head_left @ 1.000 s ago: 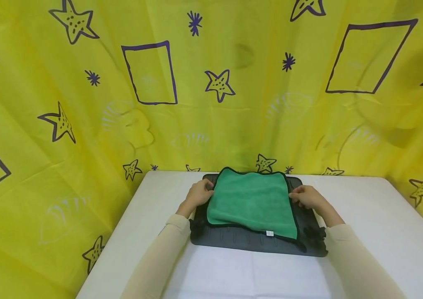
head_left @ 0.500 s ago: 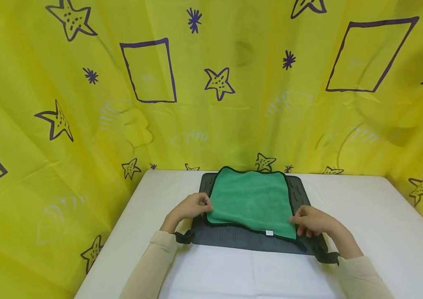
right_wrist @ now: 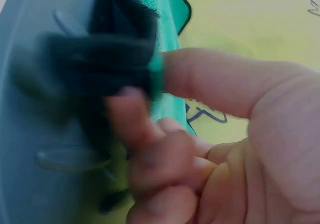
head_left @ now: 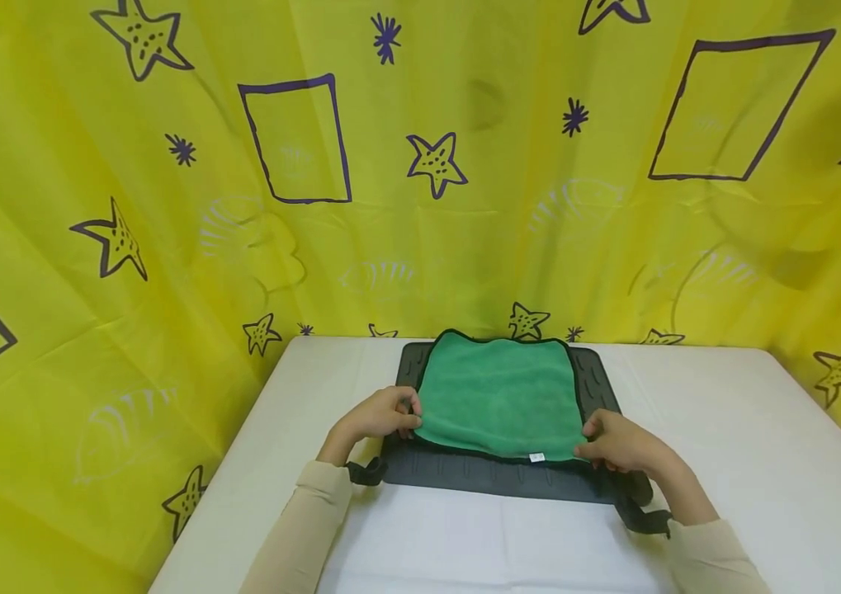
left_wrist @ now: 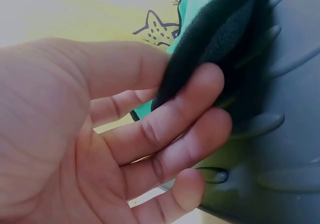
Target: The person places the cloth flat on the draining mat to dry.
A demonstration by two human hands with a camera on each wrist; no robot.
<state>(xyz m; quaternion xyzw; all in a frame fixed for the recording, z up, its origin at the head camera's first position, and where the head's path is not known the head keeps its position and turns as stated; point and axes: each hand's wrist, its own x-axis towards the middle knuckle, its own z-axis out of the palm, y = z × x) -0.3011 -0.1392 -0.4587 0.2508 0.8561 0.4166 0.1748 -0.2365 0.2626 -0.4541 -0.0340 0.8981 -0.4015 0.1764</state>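
Observation:
A green cloth (head_left: 502,396) with a black edge lies spread over a dark grey ribbed mat (head_left: 465,476), its small white tag (head_left: 536,457) at the near edge. My left hand (head_left: 383,412) pinches the cloth's near left corner; in the left wrist view the black edging (left_wrist: 200,44) runs between thumb and forefinger. At the near right corner my right hand (head_left: 621,443) pinches the cloth too. The right wrist view is blurred there, with the dark edging (right_wrist: 120,54) folded over at the fingertips.
The mat rests on a white-covered table (head_left: 420,544). Behind it and to both sides hangs a yellow curtain (head_left: 494,247) printed with stars and squares. Black straps (head_left: 366,472) hang at both wrists.
Both hands have come down along the cloth's sides to its near corners. The near right corner has lifted slightly and shifted back in the right hand's fingers.

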